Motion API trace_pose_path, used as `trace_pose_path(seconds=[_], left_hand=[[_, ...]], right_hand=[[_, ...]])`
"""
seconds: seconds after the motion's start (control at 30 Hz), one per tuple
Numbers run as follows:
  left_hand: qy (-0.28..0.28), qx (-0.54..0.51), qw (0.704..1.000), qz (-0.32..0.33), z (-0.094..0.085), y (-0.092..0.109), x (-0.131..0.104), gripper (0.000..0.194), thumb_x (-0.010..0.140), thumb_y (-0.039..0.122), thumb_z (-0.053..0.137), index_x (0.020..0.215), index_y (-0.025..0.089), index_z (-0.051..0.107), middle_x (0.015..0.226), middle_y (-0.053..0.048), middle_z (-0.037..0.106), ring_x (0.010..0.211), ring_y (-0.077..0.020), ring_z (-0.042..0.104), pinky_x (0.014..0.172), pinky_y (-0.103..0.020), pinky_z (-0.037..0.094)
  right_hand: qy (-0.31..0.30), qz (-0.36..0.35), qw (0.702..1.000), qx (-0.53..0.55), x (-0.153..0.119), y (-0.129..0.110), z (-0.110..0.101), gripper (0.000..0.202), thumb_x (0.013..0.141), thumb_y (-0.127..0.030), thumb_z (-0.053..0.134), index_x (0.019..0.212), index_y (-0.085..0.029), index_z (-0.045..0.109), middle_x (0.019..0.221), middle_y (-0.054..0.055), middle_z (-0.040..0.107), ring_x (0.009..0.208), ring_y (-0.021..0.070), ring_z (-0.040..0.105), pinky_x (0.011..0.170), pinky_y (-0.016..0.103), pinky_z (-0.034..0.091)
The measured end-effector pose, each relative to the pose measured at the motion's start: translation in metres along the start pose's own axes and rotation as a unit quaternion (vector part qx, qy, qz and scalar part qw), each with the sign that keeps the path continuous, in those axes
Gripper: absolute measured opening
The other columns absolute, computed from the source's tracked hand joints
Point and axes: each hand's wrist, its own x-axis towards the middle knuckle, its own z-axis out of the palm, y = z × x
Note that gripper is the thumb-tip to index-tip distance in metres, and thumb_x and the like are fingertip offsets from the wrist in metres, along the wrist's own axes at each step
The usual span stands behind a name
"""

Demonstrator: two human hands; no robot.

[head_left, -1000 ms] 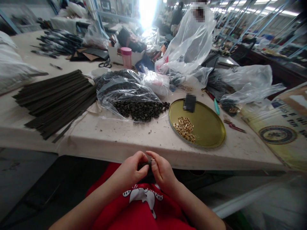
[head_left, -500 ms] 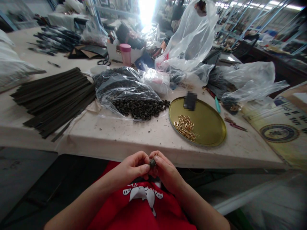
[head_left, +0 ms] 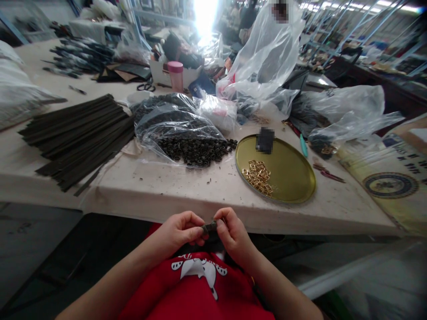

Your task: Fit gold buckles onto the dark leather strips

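Observation:
Just off the table's front edge, a short dark olive strap [head_left: 210, 227] is stretched between my hands. Its left end is pinched by the thumb and fingers of my left hand [head_left: 185, 228]. My right hand [head_left: 234, 232] grips the other end. A thicker band, perhaps a loop, shows around the strap near the left fingertips; its detail is too small to make out. Beyond the hands lie a heap of small dark loops [head_left: 200, 152], spilling from a clear plastic bag [head_left: 163, 118], and gold metal buckles [head_left: 258, 177] on a round gold-coloured tray [head_left: 293, 178].
Long dark strips [head_left: 80, 138] are stacked at left. Scissors [head_left: 146, 86] and a pink-lidded bottle [head_left: 175, 76] stand farther back. Right of the tray lie a teal-handled tool [head_left: 303, 145], red-handled pliers [head_left: 328, 173] and a printed yellowish sack [head_left: 393, 182].
My hands have drawn slightly apart, the right one moving to the right. More of the strap now shows between them.

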Motion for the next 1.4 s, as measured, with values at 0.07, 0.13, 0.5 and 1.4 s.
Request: trace_pose_path(seconds=[0.07,0.13,0.5,1.4], left_hand=[[0.001,0.021,1.0,0.014,0.0,0.0,0.002,0.021,0.07,0.029,0.063,0.079,0.013,0.053,0.065,0.001,0.062,0.058,-0.0113,0.055,0.057,-0.023,0.04],[-0.008,0.047,0.999,0.019,-0.001,0.0,0.004,0.018,0.072,0.028,0.061,0.08,0.013,0.055,0.063,0.001,0.061,0.058,-0.0115,0.055,0.057,-0.023,0.041],[-0.012,0.119,0.993,-0.008,-0.004,0.006,0.0,0.02,0.07,0.028,0.06,0.083,0.012,0.061,0.067,0.0,0.063,0.062,-0.0134,0.056,0.059,-0.024,0.042],[-0.017,0.261,0.965,0.024,0.001,-0.01,0.01,0.021,0.076,0.032,0.047,0.068,0.015,0.054,0.058,0.002,0.055,0.05,-0.0122,0.048,0.046,-0.021,0.034]], right_hand=[[-0.023,-0.045,0.996,-0.07,0.0,0.001,-0.004,0.007,0.083,-0.018,0.04,0.086,-0.021,0.046,0.063,-0.002,0.048,0.055,0.0117,0.044,0.052,0.024,0.033],[-0.05,-0.081,0.99,-0.104,-0.001,0.002,-0.007,0.01,0.082,-0.016,0.04,0.088,-0.021,0.046,0.066,-0.001,0.051,0.058,0.0123,0.046,0.054,0.024,0.034],[-0.141,-0.067,0.985,-0.078,0.003,-0.004,-0.016,0.012,0.084,-0.017,0.04,0.086,-0.02,0.051,0.07,-0.001,0.055,0.063,0.012,0.05,0.057,0.022,0.037],[-0.054,-0.165,0.948,-0.266,0.0,0.004,0.003,0.024,0.082,-0.014,0.036,0.1,-0.017,0.052,0.076,0.008,0.062,0.069,0.0201,0.055,0.065,0.033,0.039]])
